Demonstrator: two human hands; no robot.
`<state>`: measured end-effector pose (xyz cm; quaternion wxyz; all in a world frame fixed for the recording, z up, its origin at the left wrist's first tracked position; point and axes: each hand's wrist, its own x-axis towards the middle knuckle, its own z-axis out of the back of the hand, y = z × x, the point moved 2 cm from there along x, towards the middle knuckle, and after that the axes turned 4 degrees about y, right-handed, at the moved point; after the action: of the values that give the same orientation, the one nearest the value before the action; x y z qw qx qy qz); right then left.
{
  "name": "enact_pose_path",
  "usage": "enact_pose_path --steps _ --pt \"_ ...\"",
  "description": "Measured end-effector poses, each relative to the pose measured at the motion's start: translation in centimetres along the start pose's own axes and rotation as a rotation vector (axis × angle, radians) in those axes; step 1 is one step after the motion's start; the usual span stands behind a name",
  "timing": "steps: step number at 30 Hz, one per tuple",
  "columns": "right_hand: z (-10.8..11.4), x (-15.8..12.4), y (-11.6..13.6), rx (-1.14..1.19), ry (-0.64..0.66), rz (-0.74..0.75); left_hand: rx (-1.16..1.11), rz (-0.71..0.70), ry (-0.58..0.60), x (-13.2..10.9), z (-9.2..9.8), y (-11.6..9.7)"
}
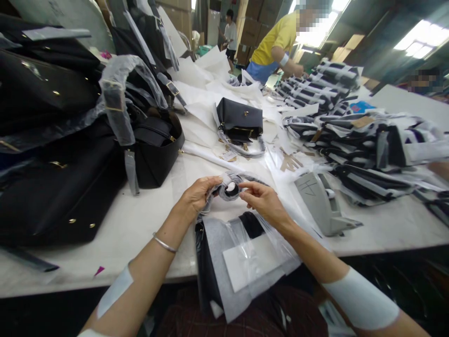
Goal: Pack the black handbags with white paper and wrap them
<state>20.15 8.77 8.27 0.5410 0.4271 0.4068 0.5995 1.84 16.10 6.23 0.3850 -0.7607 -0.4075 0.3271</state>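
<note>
Black handbags (52,187) crowding the white table's (140,222) left edge, black-and-white striped bags (351,135) covering its right, grey-wrapped bag (222,241) lying nearest.

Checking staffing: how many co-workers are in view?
2: a person in a yellow shirt at the far end of the table, and a person in a white shirt farther back. More may be hidden.

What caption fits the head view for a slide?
Left hand and right hand pinch a wrapped strap over a plastic-covered bag at the table edge; black bags piled alongside.
</note>
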Motion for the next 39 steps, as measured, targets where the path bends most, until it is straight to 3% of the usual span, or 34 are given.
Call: enact_pose_path --steps 5,9,13,19,24,31,39 --pt "-0.8 -0.9 0.4 -0.378 -0.103 0.142 0.006 0.007 -0.045 -0.2 0.3 0.2" --pt "-2.1 -0.9 1.1 -0.655 -0.010 0.073 0.008 0.018 -0.032 -0.4 -0.1 0.1" --pt "-3.6 -0.1 1.8 -0.751 0.073 -0.060 0.011 0.007 -0.024 -0.5 -0.2 0.0" --pt "-4.1 1.3 1.4 -0.442 0.071 -0.173 0.022 0.009 -0.004 -0.5 0.1 0.1" --pt "-3.9 2.4 0.3 -0.424 0.019 -0.192 0.031 0.005 0.028 -0.4 0.1 0.2" --pt "-3.6 2.0 -0.6 -0.192 -0.098 -0.167 0.029 -0.008 0.084 -0.4 0.0 0.0" --pt "-1.7 0.6 -0.6 0.143 0.057 -0.237 0.042 0.004 0.140 -0.5 -0.7 0.2"
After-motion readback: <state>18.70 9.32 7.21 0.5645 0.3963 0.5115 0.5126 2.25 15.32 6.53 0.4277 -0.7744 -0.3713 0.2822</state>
